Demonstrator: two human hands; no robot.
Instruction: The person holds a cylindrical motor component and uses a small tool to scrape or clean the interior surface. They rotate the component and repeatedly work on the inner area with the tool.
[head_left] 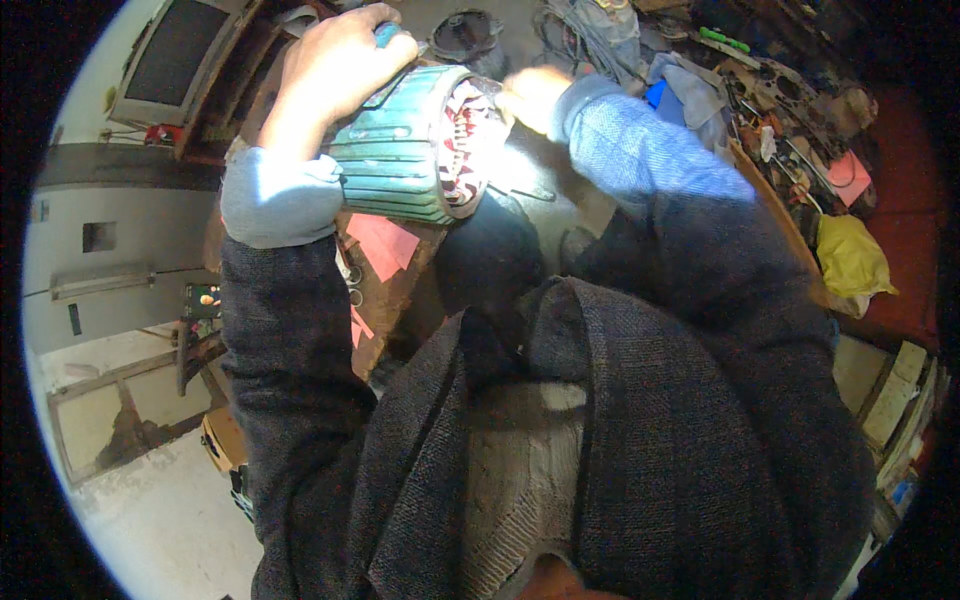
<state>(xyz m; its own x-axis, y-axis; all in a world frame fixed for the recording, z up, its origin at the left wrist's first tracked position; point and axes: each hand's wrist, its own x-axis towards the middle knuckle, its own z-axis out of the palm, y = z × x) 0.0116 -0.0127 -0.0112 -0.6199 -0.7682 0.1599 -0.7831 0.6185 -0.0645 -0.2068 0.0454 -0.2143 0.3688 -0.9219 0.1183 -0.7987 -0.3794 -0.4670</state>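
A teal finned motor housing [385,165] lies on its side on the worn wooden bench [385,325], its open end showing red and white windings [462,150]. My left hand [340,60] is on top of the housing, fingers curled over a teal raised part of it. At the housing's open end, my right hand [530,95] is closed at the upper rim, brightly lit and slightly blurred; what its fingers hold is too unclear to name. A thin dark rod [525,190] lies below that hand. Pink sheets [380,245] lie under the housing's lower left.
A dark round container [465,35] and coiled cables [575,40] sit behind. Tools and scraps [760,110], a blue-grey cloth [690,95] and a yellow bag [850,255] crowd the right side. A cardboard box [225,440] stands at lower left.
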